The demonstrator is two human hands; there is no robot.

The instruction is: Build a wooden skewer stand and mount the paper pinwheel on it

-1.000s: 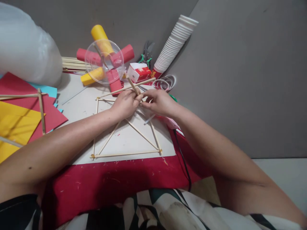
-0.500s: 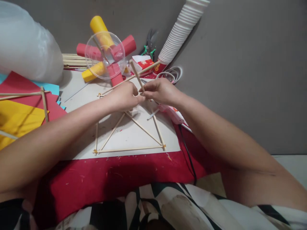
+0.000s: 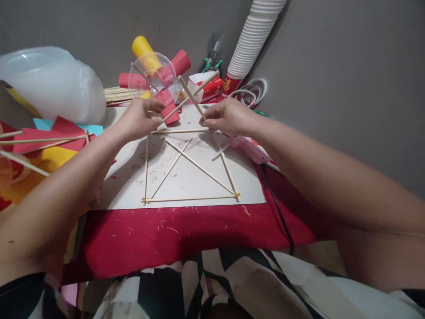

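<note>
A square frame of thin wooden sticks lies on a white board, with two more sticks crossing inside it. My left hand is at the frame's far left corner, thumb and fingers closed about the lower end of a slanting wooden stick that rises to the right. Over the far right corner, my right hand pinches the foot of another upright stick, which leans left. The two raised sticks cross in view. A pink glue gun lies beside my right wrist, its nozzle near the frame's right side.
Behind stand red and yellow paper tubes with a clear plastic cup, pruning shears, stacked paper cups and a coiled white cable. Left are a plastic bag, coloured paper and another stick frame.
My left hand has moved left, away from my right hand, to the far left corner and the slanting stick there. My right hand still pinches its upright stick. The camera view has shifted.
</note>
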